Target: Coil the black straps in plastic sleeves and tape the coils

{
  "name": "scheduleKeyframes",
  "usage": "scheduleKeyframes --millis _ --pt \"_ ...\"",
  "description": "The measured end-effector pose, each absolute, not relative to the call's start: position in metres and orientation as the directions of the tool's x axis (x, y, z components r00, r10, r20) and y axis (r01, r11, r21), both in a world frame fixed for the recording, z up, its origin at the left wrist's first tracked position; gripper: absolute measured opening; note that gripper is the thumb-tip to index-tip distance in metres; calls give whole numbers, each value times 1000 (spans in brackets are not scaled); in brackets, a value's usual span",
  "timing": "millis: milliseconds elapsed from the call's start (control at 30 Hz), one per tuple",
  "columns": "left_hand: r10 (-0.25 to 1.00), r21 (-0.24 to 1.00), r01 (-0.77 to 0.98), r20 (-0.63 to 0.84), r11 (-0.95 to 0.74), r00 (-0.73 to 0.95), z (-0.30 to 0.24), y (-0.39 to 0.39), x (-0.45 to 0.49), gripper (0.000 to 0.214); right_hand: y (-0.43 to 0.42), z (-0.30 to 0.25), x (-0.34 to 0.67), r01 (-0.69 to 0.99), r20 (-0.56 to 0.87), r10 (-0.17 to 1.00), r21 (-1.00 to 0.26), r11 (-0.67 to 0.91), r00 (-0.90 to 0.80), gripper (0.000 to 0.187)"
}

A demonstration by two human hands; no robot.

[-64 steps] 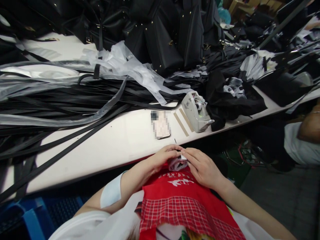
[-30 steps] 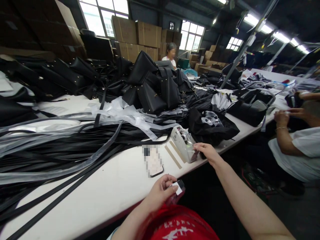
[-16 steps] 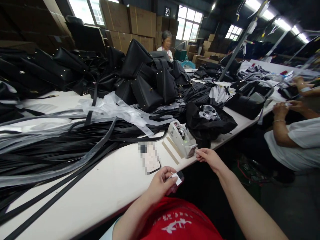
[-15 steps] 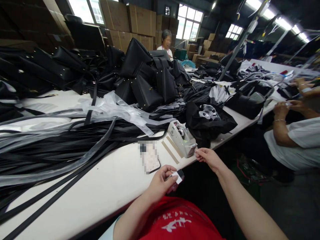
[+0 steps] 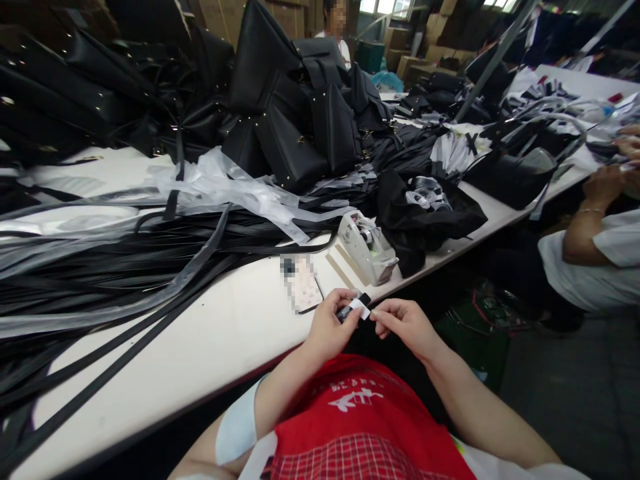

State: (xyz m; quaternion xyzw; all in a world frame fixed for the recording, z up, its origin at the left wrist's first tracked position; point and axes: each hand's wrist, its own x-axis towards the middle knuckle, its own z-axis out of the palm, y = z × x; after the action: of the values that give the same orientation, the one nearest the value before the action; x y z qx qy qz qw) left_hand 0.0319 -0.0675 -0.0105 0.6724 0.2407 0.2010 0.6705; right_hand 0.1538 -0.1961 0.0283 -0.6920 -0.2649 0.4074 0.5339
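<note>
My left hand [image 5: 334,325] is closed around a small black piece [image 5: 365,299] whose kind I cannot tell. A white slip [image 5: 359,308] lies over it beneath my thumb. Close beside it, my right hand [image 5: 404,325] is pinched shut, fingertips at the slip's right edge. Whatever is between those fingertips is too small to make out. Just beyond both hands a light grey tape dispenser [image 5: 370,252] stands at the table edge. Left of it are two tan strips [image 5: 345,265] on the tabletop and a phone [image 5: 303,283] in a pale, patterned case.
Long black straps [image 5: 125,267] cover the left of the white table [image 5: 200,353]. Black bags [image 5: 290,143] are piled behind clear plastic strips [image 5: 240,190]. A black cloth bundle [image 5: 430,220] sits right of the dispenser. A co-worker's arm [image 5: 583,227] works at the far right.
My right hand has moved left from the tape dispenser to the small piece in my left hand. My left hand has risen slightly, and the view has tilted down.
</note>
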Motion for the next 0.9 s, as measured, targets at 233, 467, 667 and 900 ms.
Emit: scheduleKeyframes --millis 233,467,667,900 --pt "587 1000 25 -13 -13 810 -11 -68 28 24 -188 13 153 -101 -352 794 -931 -350 495 43" --pt "666 997 72 -48 -9 745 -11 -70 29 21 -186 4 153 -138 -361 841 -933 -333 404 38" --pt "798 986 51 99 -161 595 -8 -79 26 15 -180 -1 147 -252 -343 861 -932 -261 377 40" --pt "617 838 -107 474 -535 628 -17 -88 16 22 -166 -7 138 -248 -234 875 -959 -136 424 35"
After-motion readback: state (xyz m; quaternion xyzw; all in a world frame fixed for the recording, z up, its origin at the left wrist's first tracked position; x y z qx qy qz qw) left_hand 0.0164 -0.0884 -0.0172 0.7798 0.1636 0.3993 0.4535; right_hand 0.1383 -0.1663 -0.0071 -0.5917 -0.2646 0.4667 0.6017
